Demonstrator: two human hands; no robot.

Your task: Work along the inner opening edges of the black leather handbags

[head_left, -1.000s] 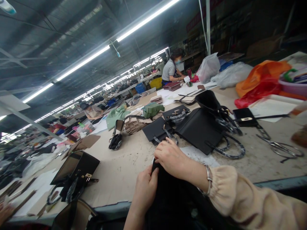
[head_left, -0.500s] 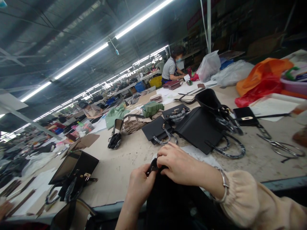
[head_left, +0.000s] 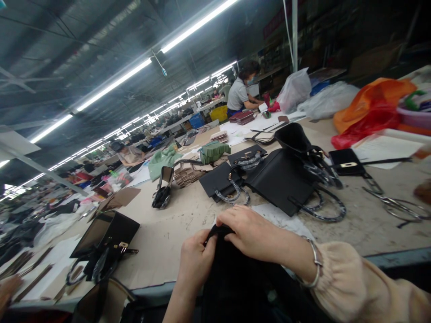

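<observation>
One long, pale table (head_left: 160,244) slants across the view, carrying black handbags, stacked pieces and papers. In front of its near edge, in the lower centre, a large black piece (head_left: 232,273) rises to meet two bare hands; its lower part is lost in shadow. The right hand (head_left: 251,231) curls over the top edge, its grip pinching the material between thumb and fingers. Just beside it, the left hand (head_left: 197,255) has its grip closed on the same edge, thumb against fingers. The step in hand appears to be working this edge by touch; moving along it would call for one grip to stay firm while the other shifts.

Among the containers, a black handbag (head_left: 117,229) on the left gapes, showing a beige lining and no visible contents. On the right, a black bag (head_left: 292,137) has its mouth facing up, its inside too dark to read. A translucent plastic bag (head_left: 294,92) hides what it holds. At the far right, a purple basin (head_left: 414,117) contains a green item (head_left: 415,99) and other things too blurred to name. Smallest, metal scissors (head_left: 402,207) lie nearby.
</observation>
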